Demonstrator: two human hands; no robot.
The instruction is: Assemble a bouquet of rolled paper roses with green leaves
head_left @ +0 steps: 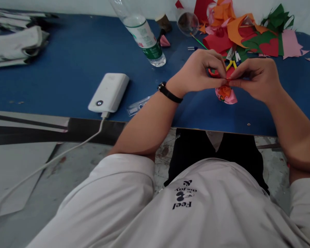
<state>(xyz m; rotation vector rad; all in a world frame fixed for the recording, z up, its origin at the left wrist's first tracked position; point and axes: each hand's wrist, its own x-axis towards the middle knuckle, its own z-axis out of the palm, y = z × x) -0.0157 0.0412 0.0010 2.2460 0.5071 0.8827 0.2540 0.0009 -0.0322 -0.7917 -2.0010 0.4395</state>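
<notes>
Thumb and fingertips of my left hand (pixel 205 70) are pinched together on a small piece of red paper (pixel 227 80). My right hand (pixel 258 77) pinches the same piece from the other side, and the fingertips of both hands nearly meet. Just below them is a pink and orange paper flower (pixel 226 94); whether it joins the pinched piece, I cannot tell. Behind the fingers, a tool with yellow handles (pixel 231 64) is partly hidden. A red loop (pixel 213 72) shows beside my left fingers.
Cut coloured paper (pixel 244 34) is heaped at the back right. A plastic bottle (pixel 147 41), a clear cup (pixel 187 23) and a pink paper cone (pixel 164 41) stand on the blue table (pixel 74 51). A white power bank (pixel 109 92) trails a cable (pixel 57 156) over the front edge.
</notes>
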